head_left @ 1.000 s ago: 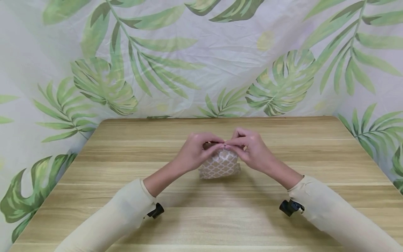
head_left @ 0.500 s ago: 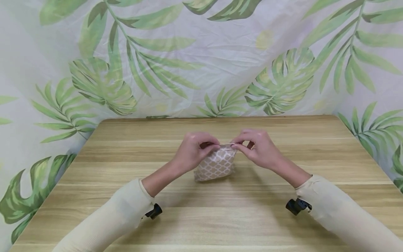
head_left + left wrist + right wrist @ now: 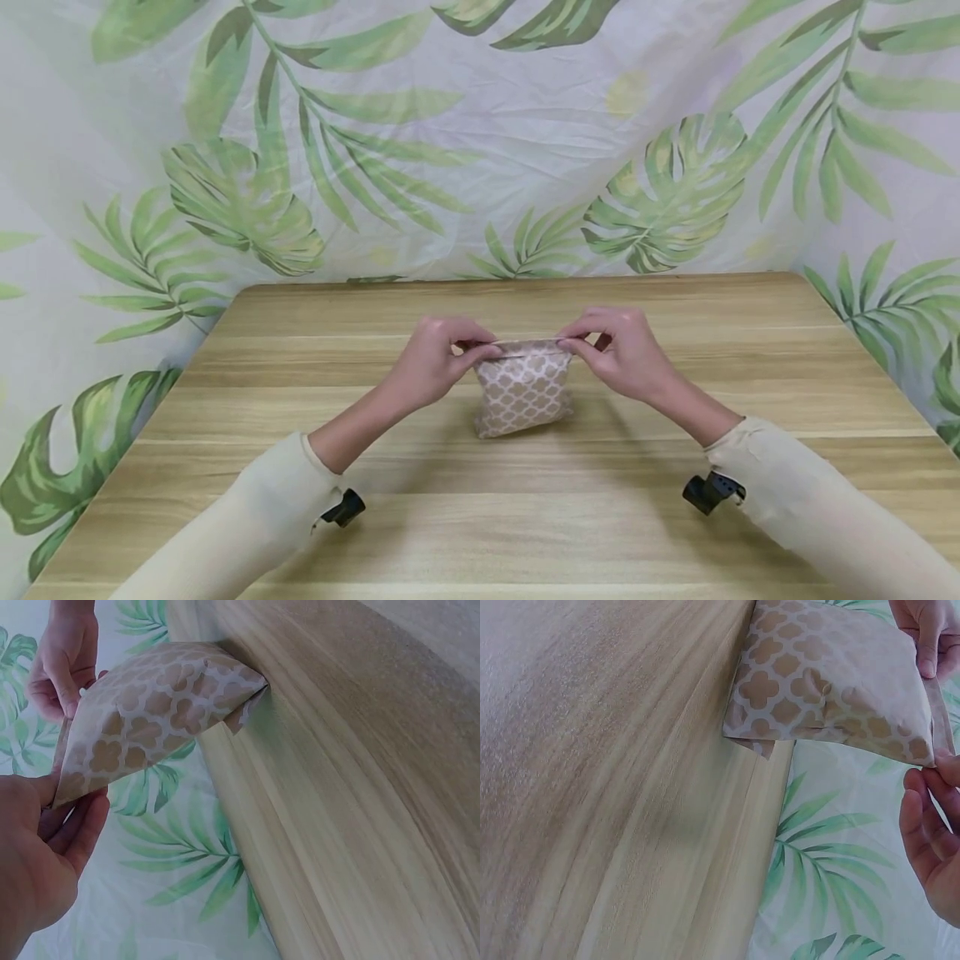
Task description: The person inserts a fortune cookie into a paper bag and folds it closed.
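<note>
A small brown paper bag (image 3: 525, 392) with a white lattice print stands upright in the middle of the table, its body puffed out. My left hand (image 3: 435, 358) pinches the left end of the bag's top edge between thumb and fingers. At the opposite end, my right hand (image 3: 618, 354) pinches the same edge. Between the hands the top strip (image 3: 532, 347) is folded over and stretched straight. In the left wrist view the bag (image 3: 150, 712) bulges, with its bottom corner by the table. The bag's contents are hidden.
The wooden table (image 3: 540, 533) reaches back to a leaf-printed cloth (image 3: 420, 150) hanging behind it. A small black camera sits at each wrist, the left one (image 3: 347, 508) and the right one (image 3: 708, 492), below pale sleeves.
My hands started close together at the middle of the bag's top and have spread apart to its two ends. The top edge now shows flat and straight between them.
</note>
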A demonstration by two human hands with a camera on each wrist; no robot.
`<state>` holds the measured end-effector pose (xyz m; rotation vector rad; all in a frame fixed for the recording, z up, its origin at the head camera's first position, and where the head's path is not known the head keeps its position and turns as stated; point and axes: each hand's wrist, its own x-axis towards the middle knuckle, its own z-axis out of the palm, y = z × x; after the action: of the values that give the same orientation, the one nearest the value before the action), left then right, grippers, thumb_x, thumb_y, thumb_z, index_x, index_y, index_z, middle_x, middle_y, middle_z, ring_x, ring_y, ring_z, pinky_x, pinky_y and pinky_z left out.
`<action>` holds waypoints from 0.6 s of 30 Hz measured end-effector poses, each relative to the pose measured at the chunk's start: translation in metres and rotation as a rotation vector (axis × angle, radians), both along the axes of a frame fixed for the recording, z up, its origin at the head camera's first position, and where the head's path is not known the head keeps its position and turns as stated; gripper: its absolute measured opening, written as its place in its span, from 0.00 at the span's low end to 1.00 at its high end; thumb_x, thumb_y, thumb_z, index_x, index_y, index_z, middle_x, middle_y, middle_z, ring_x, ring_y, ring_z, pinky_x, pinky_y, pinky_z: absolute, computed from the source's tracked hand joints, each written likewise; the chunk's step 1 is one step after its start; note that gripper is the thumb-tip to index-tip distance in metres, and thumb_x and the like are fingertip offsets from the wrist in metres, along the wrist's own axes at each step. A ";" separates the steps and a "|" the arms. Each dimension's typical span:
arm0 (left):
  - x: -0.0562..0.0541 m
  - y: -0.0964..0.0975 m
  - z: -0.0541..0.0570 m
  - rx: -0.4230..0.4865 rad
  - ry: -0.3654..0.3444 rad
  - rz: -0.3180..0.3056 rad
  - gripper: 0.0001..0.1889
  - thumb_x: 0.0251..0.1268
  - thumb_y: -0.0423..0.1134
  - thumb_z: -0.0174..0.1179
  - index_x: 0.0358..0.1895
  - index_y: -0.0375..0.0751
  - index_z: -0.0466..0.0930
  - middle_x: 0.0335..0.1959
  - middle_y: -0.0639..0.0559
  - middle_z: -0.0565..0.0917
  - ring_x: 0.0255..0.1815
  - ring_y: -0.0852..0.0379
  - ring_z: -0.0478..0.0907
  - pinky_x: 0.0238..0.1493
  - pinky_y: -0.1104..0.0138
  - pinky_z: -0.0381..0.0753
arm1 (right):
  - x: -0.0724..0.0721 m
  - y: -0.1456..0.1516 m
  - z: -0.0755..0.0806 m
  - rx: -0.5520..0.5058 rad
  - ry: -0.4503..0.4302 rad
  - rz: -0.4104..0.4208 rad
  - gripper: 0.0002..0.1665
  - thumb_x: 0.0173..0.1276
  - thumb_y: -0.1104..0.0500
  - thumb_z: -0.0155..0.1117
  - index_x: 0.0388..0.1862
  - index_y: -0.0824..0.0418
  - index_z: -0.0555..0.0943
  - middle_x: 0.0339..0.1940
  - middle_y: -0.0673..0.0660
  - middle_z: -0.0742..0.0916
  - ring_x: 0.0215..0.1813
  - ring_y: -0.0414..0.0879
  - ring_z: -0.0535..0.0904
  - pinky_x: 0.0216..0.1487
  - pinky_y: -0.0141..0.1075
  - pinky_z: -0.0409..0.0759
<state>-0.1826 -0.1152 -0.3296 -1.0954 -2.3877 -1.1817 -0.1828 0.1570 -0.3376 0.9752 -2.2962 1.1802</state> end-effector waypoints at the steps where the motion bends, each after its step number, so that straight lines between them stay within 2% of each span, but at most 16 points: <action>1: 0.000 -0.001 0.000 -0.004 -0.008 -0.002 0.03 0.64 0.27 0.70 0.38 0.32 0.91 0.34 0.44 0.91 0.33 0.54 0.89 0.34 0.66 0.86 | 0.000 0.000 0.000 -0.001 -0.007 -0.001 0.06 0.61 0.74 0.75 0.32 0.65 0.91 0.26 0.53 0.89 0.28 0.40 0.83 0.26 0.32 0.83; 4: 0.001 -0.005 0.002 -0.015 -0.058 0.001 0.05 0.65 0.27 0.69 0.41 0.31 0.91 0.37 0.42 0.91 0.36 0.52 0.90 0.30 0.67 0.82 | 0.000 0.001 0.000 -0.007 -0.026 -0.005 0.06 0.61 0.74 0.75 0.32 0.65 0.91 0.27 0.53 0.89 0.28 0.42 0.84 0.26 0.35 0.84; 8: 0.001 -0.007 0.006 -0.025 -0.160 0.013 0.07 0.67 0.27 0.67 0.45 0.30 0.90 0.40 0.40 0.91 0.37 0.52 0.90 0.28 0.69 0.78 | 0.000 0.001 -0.001 -0.019 -0.050 -0.006 0.06 0.62 0.74 0.74 0.33 0.65 0.91 0.28 0.53 0.90 0.28 0.45 0.85 0.26 0.38 0.86; 10: 0.001 -0.008 0.006 -0.026 -0.210 0.024 0.08 0.68 0.28 0.67 0.46 0.29 0.90 0.41 0.40 0.91 0.38 0.52 0.89 0.32 0.69 0.82 | 0.000 0.001 -0.001 -0.025 -0.060 -0.008 0.06 0.62 0.74 0.74 0.33 0.65 0.91 0.28 0.53 0.90 0.28 0.45 0.85 0.27 0.38 0.86; 14: 0.001 -0.006 0.006 -0.020 -0.287 0.043 0.11 0.65 0.30 0.71 0.48 0.29 0.89 0.43 0.40 0.91 0.38 0.53 0.89 0.39 0.62 0.87 | 0.000 0.000 -0.001 -0.033 -0.079 -0.019 0.06 0.62 0.74 0.74 0.33 0.65 0.92 0.28 0.53 0.90 0.28 0.42 0.84 0.27 0.37 0.86; 18: 0.002 -0.002 0.004 -0.036 -0.309 0.071 0.14 0.60 0.31 0.75 0.48 0.29 0.89 0.45 0.39 0.90 0.38 0.53 0.89 0.40 0.61 0.87 | 0.001 0.000 0.000 -0.047 -0.109 -0.019 0.06 0.63 0.74 0.74 0.33 0.65 0.92 0.28 0.54 0.90 0.28 0.46 0.84 0.27 0.35 0.85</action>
<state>-0.1810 -0.1171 -0.3251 -0.8832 -2.6602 -1.3741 -0.1820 0.1565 -0.3381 0.8898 -2.3446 1.3034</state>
